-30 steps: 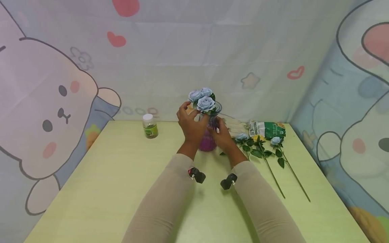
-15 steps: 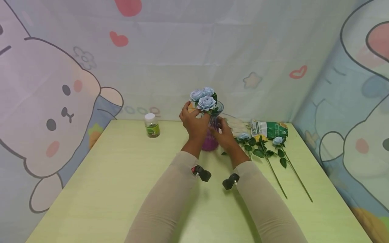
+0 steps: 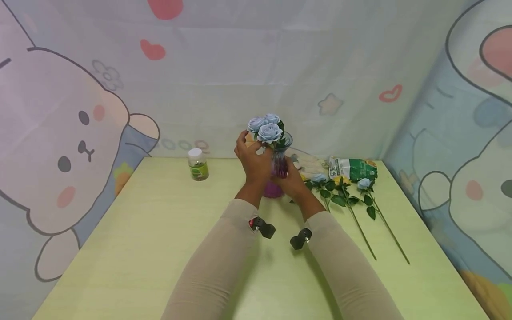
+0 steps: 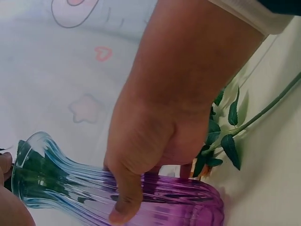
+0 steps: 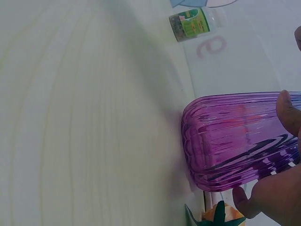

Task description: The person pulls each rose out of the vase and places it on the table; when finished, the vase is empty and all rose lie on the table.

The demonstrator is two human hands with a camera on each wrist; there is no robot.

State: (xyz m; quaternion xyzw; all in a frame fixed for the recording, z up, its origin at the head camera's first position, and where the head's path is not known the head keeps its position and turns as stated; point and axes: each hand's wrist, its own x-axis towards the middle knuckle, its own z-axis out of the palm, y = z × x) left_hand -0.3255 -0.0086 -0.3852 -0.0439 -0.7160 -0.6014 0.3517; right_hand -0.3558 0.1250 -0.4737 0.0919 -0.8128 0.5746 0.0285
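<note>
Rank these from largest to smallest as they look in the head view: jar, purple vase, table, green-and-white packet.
1. Table
2. Purple vase, by its overall outline, since it is partly covered
3. Green-and-white packet
4. Jar

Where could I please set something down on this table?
The table is bare left of the left sleeve, in front of the lidded jar, and there is a bare strip between that sleeve and the right sleeve. It is crowded right of the vase, with loose roses and a green packet.
</note>
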